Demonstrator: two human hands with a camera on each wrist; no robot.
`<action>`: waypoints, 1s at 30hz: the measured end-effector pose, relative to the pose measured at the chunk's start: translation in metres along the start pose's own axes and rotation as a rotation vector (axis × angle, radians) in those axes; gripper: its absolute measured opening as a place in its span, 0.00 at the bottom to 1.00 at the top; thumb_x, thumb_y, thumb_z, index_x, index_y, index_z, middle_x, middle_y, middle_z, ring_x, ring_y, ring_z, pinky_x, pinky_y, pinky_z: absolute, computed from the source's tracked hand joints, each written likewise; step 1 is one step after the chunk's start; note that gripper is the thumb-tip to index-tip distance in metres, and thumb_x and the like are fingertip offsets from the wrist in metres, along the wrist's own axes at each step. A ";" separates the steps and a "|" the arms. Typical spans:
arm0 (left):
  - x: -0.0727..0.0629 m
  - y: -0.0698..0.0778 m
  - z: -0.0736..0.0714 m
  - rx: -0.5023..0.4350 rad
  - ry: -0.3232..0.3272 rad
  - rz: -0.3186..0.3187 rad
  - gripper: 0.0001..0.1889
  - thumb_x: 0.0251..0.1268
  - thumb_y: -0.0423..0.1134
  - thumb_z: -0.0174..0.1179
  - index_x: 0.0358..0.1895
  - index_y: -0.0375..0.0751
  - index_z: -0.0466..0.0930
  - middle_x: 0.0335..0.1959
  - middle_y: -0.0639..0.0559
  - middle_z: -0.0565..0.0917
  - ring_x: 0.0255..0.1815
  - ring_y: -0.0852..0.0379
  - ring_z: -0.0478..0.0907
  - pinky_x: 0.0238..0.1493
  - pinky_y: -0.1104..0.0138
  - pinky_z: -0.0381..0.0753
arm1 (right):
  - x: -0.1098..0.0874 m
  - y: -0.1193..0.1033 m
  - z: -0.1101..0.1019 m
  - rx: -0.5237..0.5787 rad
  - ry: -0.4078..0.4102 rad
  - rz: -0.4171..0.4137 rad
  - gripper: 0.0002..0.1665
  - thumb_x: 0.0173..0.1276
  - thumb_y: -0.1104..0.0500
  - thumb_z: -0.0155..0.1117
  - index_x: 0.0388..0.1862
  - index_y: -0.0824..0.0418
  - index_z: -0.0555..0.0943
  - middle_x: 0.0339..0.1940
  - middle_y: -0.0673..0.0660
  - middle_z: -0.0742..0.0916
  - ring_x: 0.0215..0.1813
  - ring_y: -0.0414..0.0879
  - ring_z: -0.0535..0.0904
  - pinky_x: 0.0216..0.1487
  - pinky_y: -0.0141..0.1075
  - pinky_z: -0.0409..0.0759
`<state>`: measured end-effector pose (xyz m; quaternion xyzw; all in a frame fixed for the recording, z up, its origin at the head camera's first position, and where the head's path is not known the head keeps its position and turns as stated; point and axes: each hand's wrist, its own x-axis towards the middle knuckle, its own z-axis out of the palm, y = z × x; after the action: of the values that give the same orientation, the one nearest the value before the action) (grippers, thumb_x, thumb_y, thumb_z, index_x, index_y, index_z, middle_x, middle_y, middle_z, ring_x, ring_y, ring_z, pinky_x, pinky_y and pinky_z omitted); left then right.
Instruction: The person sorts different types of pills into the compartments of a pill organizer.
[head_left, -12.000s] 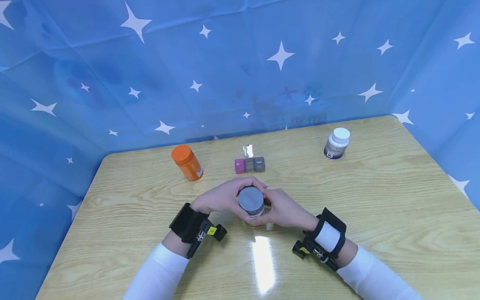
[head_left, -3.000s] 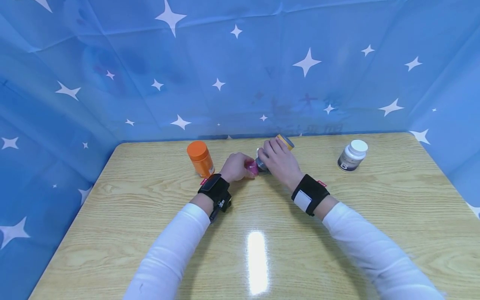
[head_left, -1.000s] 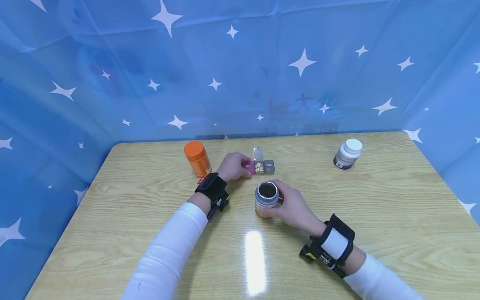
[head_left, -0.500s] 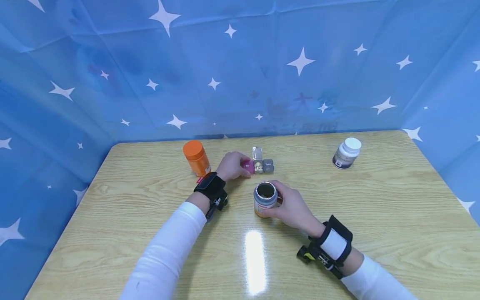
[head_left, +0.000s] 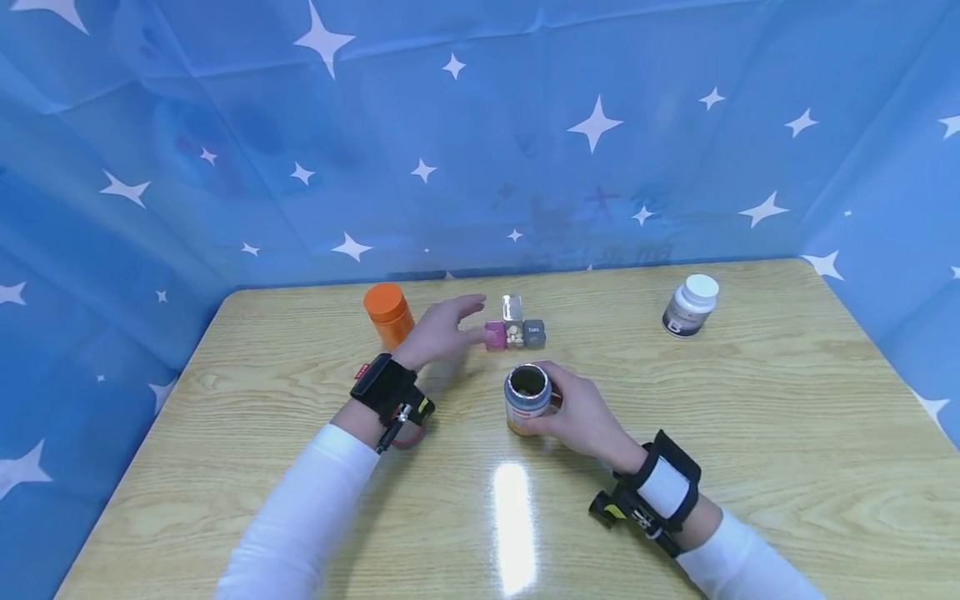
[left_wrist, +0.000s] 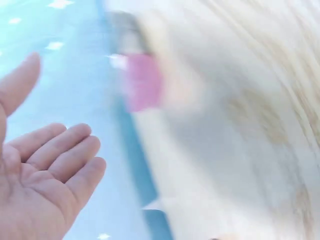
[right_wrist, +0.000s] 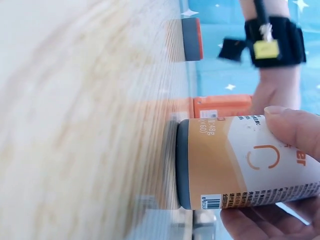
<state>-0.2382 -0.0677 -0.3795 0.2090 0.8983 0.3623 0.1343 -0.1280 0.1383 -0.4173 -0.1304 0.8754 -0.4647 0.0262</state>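
My right hand [head_left: 577,412] grips an uncapped supplement bottle [head_left: 527,408] with a grey neck and an orange-and-white label. It is upright at the table's middle; in the right wrist view, thumb and fingers wrap the label [right_wrist: 265,155]. Behind it is a small pill organizer with a pink compartment [head_left: 496,335], a middle one holding pale tablets [head_left: 513,335] under a raised clear lid [head_left: 512,307], and a grey one [head_left: 534,333]. My left hand [head_left: 441,332], fingers extended and holding nothing, is just left of the pink compartment, which is blurred in the left wrist view.
A grey cap with a red rim [head_left: 408,437] lies partly hidden beneath the left wrist. Behind the left hand stands an orange bottle [head_left: 387,312]. A white bottle [head_left: 690,307] is at the back right. A blue star-patterned cloth [head_left: 480,167] borders the wooden table.
Earlier, both hands held the bottle, then the right tipped it over the organizer. Tablets now show in the middle compartment. In the last half second my left hand let go of the organizer, drawing left.
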 end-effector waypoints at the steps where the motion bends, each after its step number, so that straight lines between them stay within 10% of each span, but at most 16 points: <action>1: -0.009 0.002 -0.005 -0.048 0.016 0.022 0.33 0.62 0.47 0.58 0.69 0.42 0.59 0.66 0.46 0.69 0.68 0.51 0.65 0.67 0.57 0.64 | 0.000 0.000 0.000 0.000 -0.002 0.000 0.37 0.44 0.59 0.77 0.56 0.57 0.74 0.51 0.56 0.82 0.54 0.51 0.79 0.54 0.42 0.78; 6: -0.065 -0.006 -0.024 -0.242 0.074 0.086 0.29 0.66 0.42 0.54 0.68 0.40 0.59 0.66 0.42 0.68 0.69 0.48 0.63 0.69 0.56 0.61 | 0.002 -0.003 0.001 0.001 -0.007 -0.008 0.38 0.43 0.58 0.77 0.56 0.57 0.74 0.50 0.56 0.83 0.54 0.50 0.79 0.54 0.41 0.78; 13: -0.122 -0.050 -0.019 0.014 0.058 -0.119 0.40 0.51 0.42 0.67 0.68 0.37 0.59 0.68 0.40 0.65 0.69 0.41 0.59 0.65 0.46 0.62 | 0.000 -0.004 -0.001 0.003 -0.002 0.004 0.36 0.44 0.58 0.77 0.55 0.57 0.74 0.49 0.57 0.83 0.53 0.51 0.79 0.53 0.43 0.78; 17: -0.131 -0.061 -0.008 0.099 -0.003 -0.193 0.45 0.44 0.42 0.72 0.67 0.36 0.61 0.66 0.40 0.67 0.68 0.41 0.62 0.63 0.48 0.65 | -0.001 -0.002 -0.002 0.003 -0.006 0.006 0.36 0.44 0.58 0.76 0.55 0.57 0.74 0.49 0.57 0.83 0.53 0.51 0.79 0.53 0.43 0.78; 30: -0.128 -0.059 0.012 0.253 0.031 -0.094 0.36 0.39 0.38 0.74 0.59 0.36 0.72 0.59 0.39 0.75 0.59 0.42 0.73 0.57 0.52 0.73 | 0.000 -0.001 0.000 -0.007 -0.008 0.016 0.37 0.44 0.58 0.77 0.56 0.57 0.74 0.50 0.56 0.83 0.54 0.51 0.79 0.54 0.43 0.78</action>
<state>-0.1374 -0.1599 -0.4183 0.1763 0.9476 0.2427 0.1097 -0.1276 0.1378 -0.4165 -0.1255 0.8779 -0.4610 0.0331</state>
